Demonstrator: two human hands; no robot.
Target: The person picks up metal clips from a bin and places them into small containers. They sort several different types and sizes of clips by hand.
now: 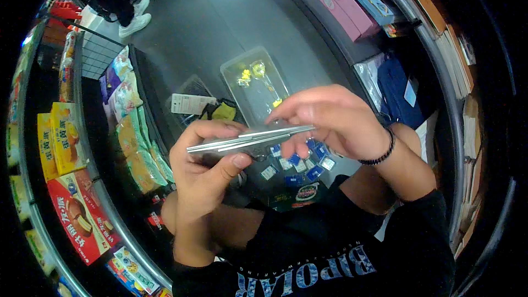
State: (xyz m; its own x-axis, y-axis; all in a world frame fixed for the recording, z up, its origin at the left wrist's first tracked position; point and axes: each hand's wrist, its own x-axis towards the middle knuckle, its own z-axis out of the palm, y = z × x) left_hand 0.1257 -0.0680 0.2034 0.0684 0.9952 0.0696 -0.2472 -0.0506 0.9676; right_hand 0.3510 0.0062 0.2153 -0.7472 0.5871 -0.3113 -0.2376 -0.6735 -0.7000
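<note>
My left hand (206,161) grips a stack of thin flat pieces (247,139), seen almost edge-on, with the thumb on the near side. The pieces overlap unevenly and their edges shine white. At the stack's other end, my right hand (330,119) has its fingers around it, partly hiding that end. Small dark rings seem to hang by the stack, too blurred to name surely. Below the right hand, several small blue and white square pieces (314,171) lie scattered on the floor. Beyond the hands stands a clear plastic bin (235,103) holding a few small yellow items.
Left of the bin lie a white card tag (192,104) and a yellow-and-black item (224,111). Shelves with snack bags (140,156) and boxed pies (78,218) line the left. Pink boxes (330,0) and a navy fabric item (396,86) fill the right. A person's white shoes (136,22) show at the upper left.
</note>
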